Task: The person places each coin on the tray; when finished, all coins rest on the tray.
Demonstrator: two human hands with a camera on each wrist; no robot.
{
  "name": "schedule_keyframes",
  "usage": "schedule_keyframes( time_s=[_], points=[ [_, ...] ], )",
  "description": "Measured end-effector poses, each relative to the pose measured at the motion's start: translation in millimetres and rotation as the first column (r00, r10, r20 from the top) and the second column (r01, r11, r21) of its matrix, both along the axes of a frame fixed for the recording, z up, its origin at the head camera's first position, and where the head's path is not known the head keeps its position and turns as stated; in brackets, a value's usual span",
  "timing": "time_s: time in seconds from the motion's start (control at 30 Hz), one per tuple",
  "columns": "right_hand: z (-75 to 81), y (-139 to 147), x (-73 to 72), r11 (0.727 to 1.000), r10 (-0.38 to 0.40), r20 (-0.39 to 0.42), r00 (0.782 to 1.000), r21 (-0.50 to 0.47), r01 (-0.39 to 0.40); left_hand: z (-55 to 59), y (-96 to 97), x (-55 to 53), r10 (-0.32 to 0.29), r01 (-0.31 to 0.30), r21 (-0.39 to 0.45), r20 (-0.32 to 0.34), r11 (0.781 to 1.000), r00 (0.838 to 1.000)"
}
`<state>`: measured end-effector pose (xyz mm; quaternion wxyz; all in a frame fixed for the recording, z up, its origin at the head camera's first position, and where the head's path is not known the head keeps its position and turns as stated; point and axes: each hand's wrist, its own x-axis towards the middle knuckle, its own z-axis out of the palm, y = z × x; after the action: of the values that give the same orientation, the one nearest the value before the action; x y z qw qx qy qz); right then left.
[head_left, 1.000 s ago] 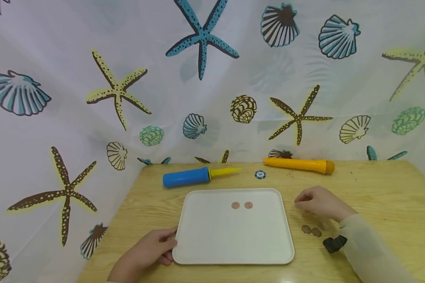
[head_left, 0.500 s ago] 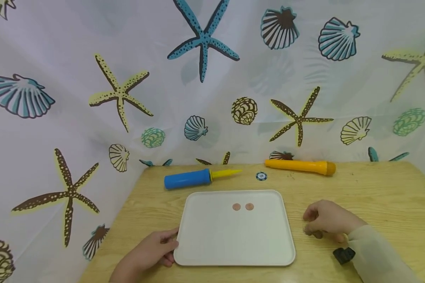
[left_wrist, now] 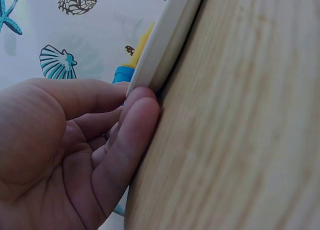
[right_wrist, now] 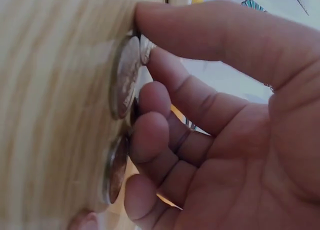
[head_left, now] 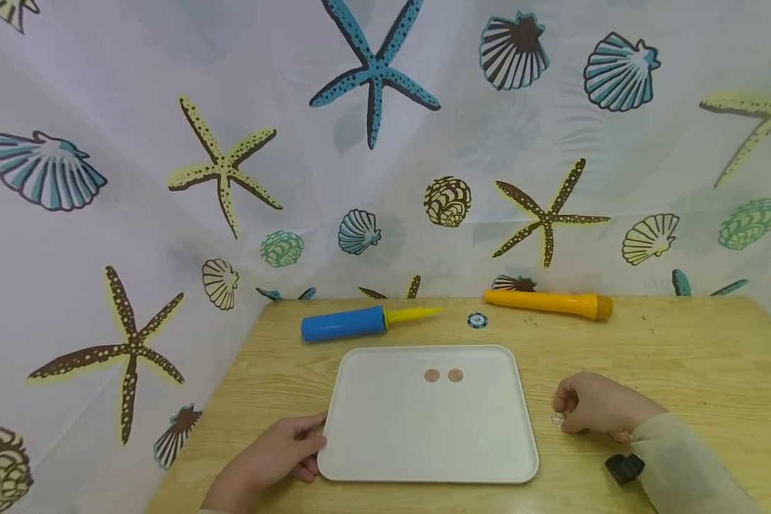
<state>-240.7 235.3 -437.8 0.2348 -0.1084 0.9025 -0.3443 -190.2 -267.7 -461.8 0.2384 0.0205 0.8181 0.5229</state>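
At the left edge of the white tray (head_left: 385, 435), my left hand (head_left: 276, 453) holds the rim. In the left wrist view the thumb and curled fingers of that hand meet at the tray's side (left_wrist: 162, 45), close to the tabletop. On the right, my right hand (head_left: 600, 405) pinches a shiny coin (head_left: 557, 419) between thumb and forefinger, low over the table. The right wrist view has a larger silvery coin (right_wrist: 127, 79) close under the thumb and a brownish coin (right_wrist: 117, 170) beside the other fingertips. Two copper coins (head_left: 432, 375) lie side by side on the tray.
Behind the tray lie a blue hand pump (head_left: 343, 324) with a yellow nozzle, a poker chip (head_left: 477, 320) and an orange toy microphone (head_left: 546, 303). A black device (head_left: 625, 468) sits at the right wrist. Patterned cloth (head_left: 398, 178) hangs along the table's back.
My right hand has moved nearer over the coins right of the tray, and a coin now shows between its fingertips. The left hand stays at the tray's edge.
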Motion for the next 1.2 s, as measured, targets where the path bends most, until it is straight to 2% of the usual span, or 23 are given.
schedule_keyframes(
  time_s=[0.4,0.5,0.6,0.73,0.87,1.07,1.2],
  points=[
    [1.2,1.5,-1.0,0.993,0.09,-0.052,0.995,-0.075,-0.094,0.2,-1.6,2.4,-0.003,0.004,0.02,-0.004,1.0,1.0],
    [4.4,0.4,-3.6,0.986,0.041,0.001,0.999,-0.162,-0.041,0.7,-2.4,2.5,-0.001,0.001,0.018,0.003,1.0,1.0],
    [8.5,-2.6,-8.4,0.979,-0.014,-0.017,1.0,-0.203,0.01,1.3,-2.8,2.5,0.007,-0.008,0.01,0.008,1.0,1.0],
    [12.4,-12.8,-16.6,0.985,-0.087,-0.091,0.992,-0.155,0.072,2.7,-2.4,2.8,0.017,-0.017,0.001,0.005,1.0,1.0],
    [14.0,-28.1,-23.4,0.979,-0.154,-0.112,0.982,-0.148,0.137,3.8,-1.6,2.8,0.02,-0.02,-0.003,0.004,1.0,1.0],
    [12.7,-51.5,-35.2,0.956,-0.236,-0.112,0.965,-0.203,0.21,2.5,-0.6,0.6,0.007,-0.007,-0.001,-0.007,1.0,1.0],
    [7.1,-64.5,-43.2,0.952,-0.247,-0.097,0.964,-0.212,0.222,-1.0,0.2,-1.1,0.0,0.0,0.005,-0.02,1.0,1.0]
  ],
)
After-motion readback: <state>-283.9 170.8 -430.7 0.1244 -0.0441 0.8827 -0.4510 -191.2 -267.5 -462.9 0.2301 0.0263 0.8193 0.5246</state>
